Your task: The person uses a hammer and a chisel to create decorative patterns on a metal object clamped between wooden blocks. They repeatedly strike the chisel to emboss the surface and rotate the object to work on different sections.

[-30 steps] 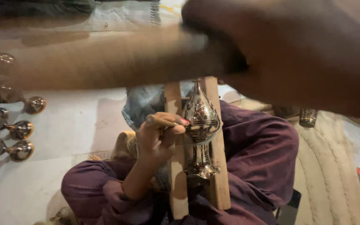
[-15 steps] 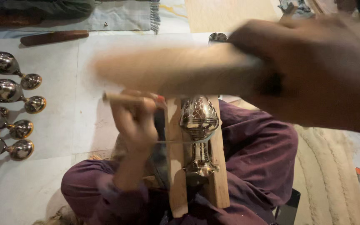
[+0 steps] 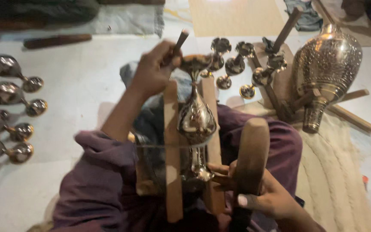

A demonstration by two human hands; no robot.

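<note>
A shiny engraved metal goblet (image 3: 196, 120) lies clamped between two wooden slats (image 3: 172, 163) across my lap, its foot pointing away from me. My left hand (image 3: 153, 71) grips a thin punch tool (image 3: 180, 41) beside the goblet's far end. My right hand (image 3: 271, 197) holds a wooden mallet (image 3: 252, 154) low by my right thigh, with its head next to the slats. The mallet is not touching the punch.
A large engraved metal vase (image 3: 327, 60) lies on wooden supports at the right, on a cream rug (image 3: 336, 172). Several small goblets (image 3: 237, 60) lie beyond the slats, and more goblets (image 3: 5, 94) line the left edge. A wooden stick (image 3: 56, 41) lies at the far left.
The mallet, raised close to the camera before, has come down to my lap. My left hand moved with the punch from the goblet's body up to its far end.
</note>
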